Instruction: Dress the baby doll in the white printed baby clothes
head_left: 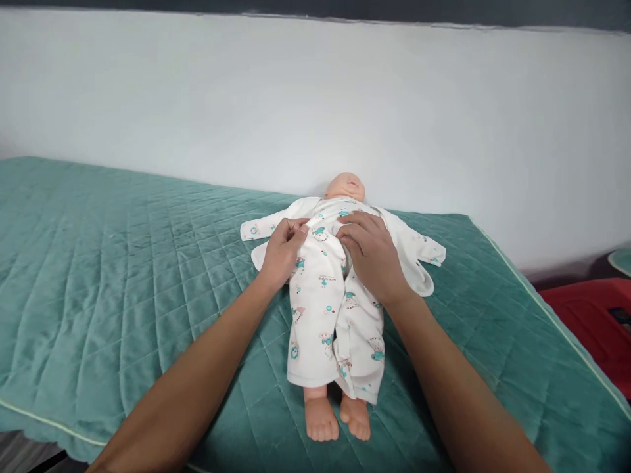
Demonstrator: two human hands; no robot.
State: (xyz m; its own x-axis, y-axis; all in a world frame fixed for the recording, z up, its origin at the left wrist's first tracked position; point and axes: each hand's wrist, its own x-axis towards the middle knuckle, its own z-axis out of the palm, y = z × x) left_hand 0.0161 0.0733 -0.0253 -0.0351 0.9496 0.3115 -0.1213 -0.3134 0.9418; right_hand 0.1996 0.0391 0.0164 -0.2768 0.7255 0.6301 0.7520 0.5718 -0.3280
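A baby doll [346,186] lies on its back, head toward the wall and bare feet toward me. It has on white printed pants [315,322] and a white printed jacket [417,246] whose sides are spread out at both sides of the body. At the pants' waist on the left, my left hand [284,249] pinches the fabric between thumb and fingers. My right hand [369,253] rests over the waist on the right, back of the hand up and fingers bent onto the cloth. Its thumb and palm are hidden, so its grip does not show.
A green quilted cover [148,263] spreads under the doll, with a piped edge at the right. Behind it rises a white wall [197,98]. Beyond the right edge stands a red plastic object [591,315], partly out of view.
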